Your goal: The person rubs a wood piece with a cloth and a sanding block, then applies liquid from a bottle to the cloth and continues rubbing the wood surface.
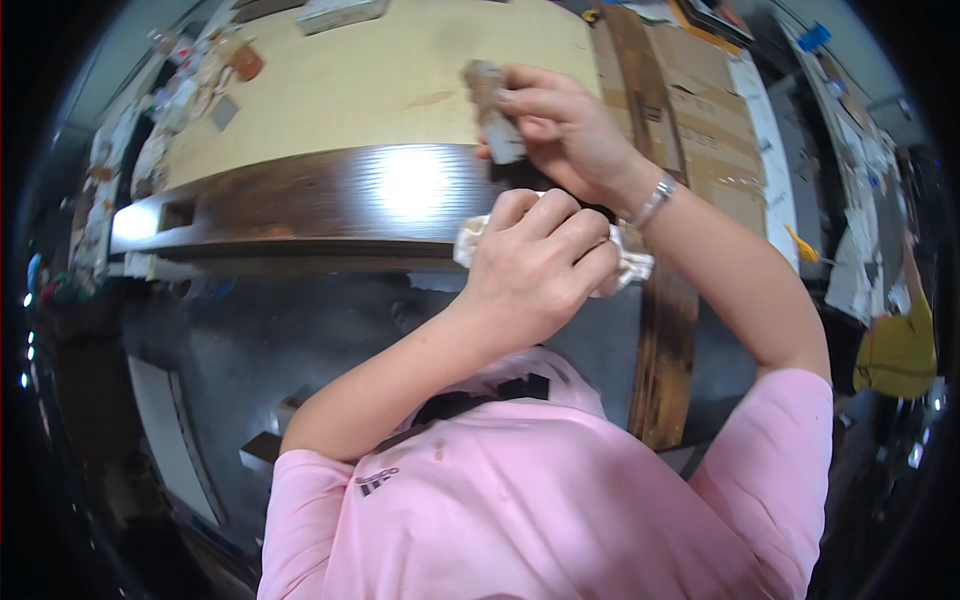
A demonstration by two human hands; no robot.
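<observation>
My left hand is closed over a crumpled whitish cloth, at the near edge of a dark brown, glossy wooden plank. The plank has a rectangular slot near its left end and a bright reflection along its top. Just beyond, my right hand grips a small grey-brown block between thumb and fingers, above the plank's far edge. Motion blurs the block, so its exact kind does not show. The plank's right part is hidden behind both hands.
A pale yellow tabletop lies beyond the plank. Bottles and clutter line its left side. To the right, another long brown plank runs away from me beside flattened cardboard. A yellow-handled tool lies farther right.
</observation>
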